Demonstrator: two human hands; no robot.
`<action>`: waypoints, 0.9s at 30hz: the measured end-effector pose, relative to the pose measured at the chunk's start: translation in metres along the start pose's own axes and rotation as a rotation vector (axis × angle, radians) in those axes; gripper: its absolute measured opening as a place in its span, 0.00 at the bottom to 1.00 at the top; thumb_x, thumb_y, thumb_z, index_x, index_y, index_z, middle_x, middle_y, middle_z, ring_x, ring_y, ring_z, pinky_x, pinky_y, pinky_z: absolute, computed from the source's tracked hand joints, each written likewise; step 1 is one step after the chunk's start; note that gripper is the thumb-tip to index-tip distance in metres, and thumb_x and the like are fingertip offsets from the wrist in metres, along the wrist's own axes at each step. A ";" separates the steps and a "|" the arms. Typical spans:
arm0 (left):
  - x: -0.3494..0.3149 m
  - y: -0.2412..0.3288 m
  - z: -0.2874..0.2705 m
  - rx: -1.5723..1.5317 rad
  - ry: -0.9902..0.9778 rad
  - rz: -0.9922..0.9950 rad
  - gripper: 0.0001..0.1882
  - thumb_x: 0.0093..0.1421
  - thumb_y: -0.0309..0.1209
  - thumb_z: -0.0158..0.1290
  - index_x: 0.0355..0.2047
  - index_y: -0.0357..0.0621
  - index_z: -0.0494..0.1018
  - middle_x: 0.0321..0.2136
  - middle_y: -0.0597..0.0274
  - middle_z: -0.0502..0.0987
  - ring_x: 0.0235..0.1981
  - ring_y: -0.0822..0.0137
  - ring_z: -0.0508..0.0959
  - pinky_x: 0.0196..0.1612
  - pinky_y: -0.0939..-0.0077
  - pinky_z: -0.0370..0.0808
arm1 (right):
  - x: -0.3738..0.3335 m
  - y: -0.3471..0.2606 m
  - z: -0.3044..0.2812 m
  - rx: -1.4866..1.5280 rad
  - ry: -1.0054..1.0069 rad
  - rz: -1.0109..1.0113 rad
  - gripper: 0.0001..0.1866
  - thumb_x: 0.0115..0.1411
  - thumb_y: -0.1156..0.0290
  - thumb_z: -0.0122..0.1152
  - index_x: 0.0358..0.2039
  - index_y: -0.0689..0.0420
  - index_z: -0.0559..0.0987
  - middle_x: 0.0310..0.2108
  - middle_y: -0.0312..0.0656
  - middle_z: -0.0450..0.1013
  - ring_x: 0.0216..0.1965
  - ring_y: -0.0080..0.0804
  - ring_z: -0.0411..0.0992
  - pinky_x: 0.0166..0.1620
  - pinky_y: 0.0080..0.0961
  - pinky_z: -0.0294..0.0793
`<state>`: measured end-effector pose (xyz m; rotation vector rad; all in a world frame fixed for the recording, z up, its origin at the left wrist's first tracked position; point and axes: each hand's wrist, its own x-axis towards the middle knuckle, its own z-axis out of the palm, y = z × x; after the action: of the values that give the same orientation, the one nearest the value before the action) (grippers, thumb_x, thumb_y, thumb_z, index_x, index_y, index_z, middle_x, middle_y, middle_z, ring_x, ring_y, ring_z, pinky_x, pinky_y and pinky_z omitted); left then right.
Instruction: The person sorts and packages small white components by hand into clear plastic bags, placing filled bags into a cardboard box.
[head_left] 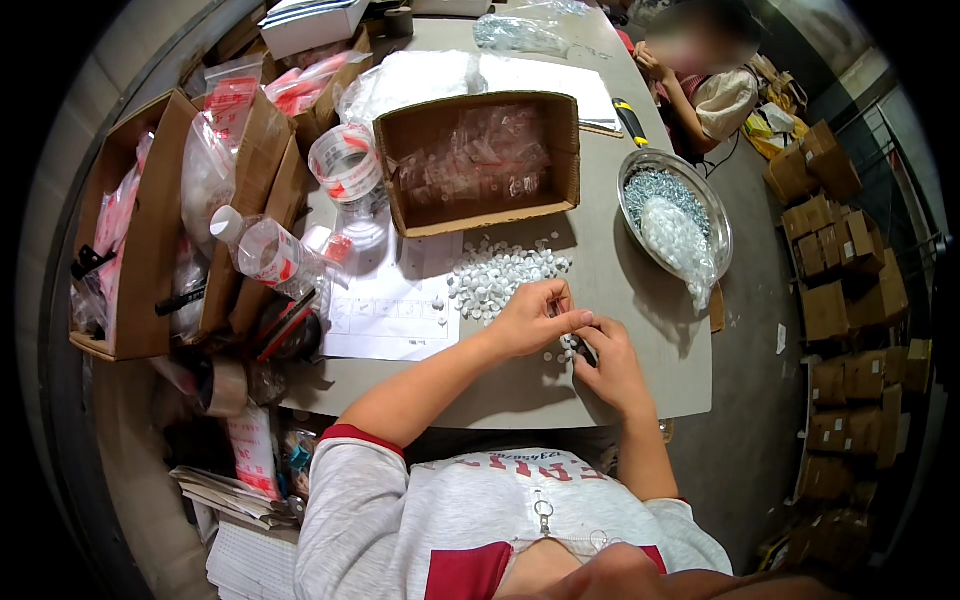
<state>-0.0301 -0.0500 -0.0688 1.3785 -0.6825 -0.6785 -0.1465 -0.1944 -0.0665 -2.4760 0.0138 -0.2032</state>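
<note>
Head view: the left hand (540,318) and right hand (612,365) meet above the near part of the table (480,392), fingers bent inward; whether either is closed on an object cannot be told. A dark item (586,351), too small to identify, shows at the right fingers. The small white pieces (500,278) lie in a loose heap just beyond the left hand, partly bordering a printed sheet (385,338). Behind the heap stands a cardboard box (563,150) containing clear bags (490,150); to the right, a metal bowl (727,240).
</note>
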 end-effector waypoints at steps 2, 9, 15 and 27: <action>0.001 -0.005 0.002 0.006 0.018 0.043 0.18 0.53 0.39 0.58 0.19 0.42 0.63 0.10 0.71 0.65 0.09 0.83 0.61 0.10 0.86 0.54 | 0.000 0.002 0.004 -0.003 0.030 0.009 0.16 0.43 0.78 0.56 0.36 0.60 0.75 0.35 0.46 0.69 0.41 0.44 0.66 0.45 0.34 0.67; 0.000 -0.005 0.002 -0.008 0.005 0.011 0.19 0.52 0.41 0.58 0.18 0.42 0.63 0.10 0.72 0.65 0.09 0.83 0.61 0.10 0.86 0.54 | -0.006 0.009 0.010 0.048 0.127 0.091 0.13 0.43 0.78 0.57 0.33 0.61 0.75 0.32 0.47 0.69 0.35 0.43 0.69 0.39 0.33 0.70; 0.000 -0.004 0.002 0.071 0.005 -0.006 0.19 0.52 0.40 0.59 0.18 0.42 0.64 0.11 0.71 0.66 0.12 0.83 0.61 0.13 0.86 0.55 | -0.009 0.001 0.010 -0.011 0.207 0.139 0.12 0.42 0.78 0.58 0.32 0.62 0.76 0.32 0.48 0.69 0.34 0.44 0.69 0.38 0.33 0.70; 0.001 -0.011 0.005 0.136 -0.006 0.061 0.18 0.49 0.36 0.61 0.17 0.41 0.64 0.13 0.70 0.68 0.16 0.82 0.64 0.18 0.84 0.61 | -0.017 0.010 0.012 -0.100 0.208 0.158 0.08 0.43 0.80 0.56 0.28 0.60 0.76 0.29 0.46 0.71 0.31 0.44 0.70 0.36 0.34 0.70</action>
<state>-0.0332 -0.0550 -0.0795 1.4745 -0.7839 -0.5968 -0.1607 -0.1946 -0.0845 -2.5273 0.3128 -0.3993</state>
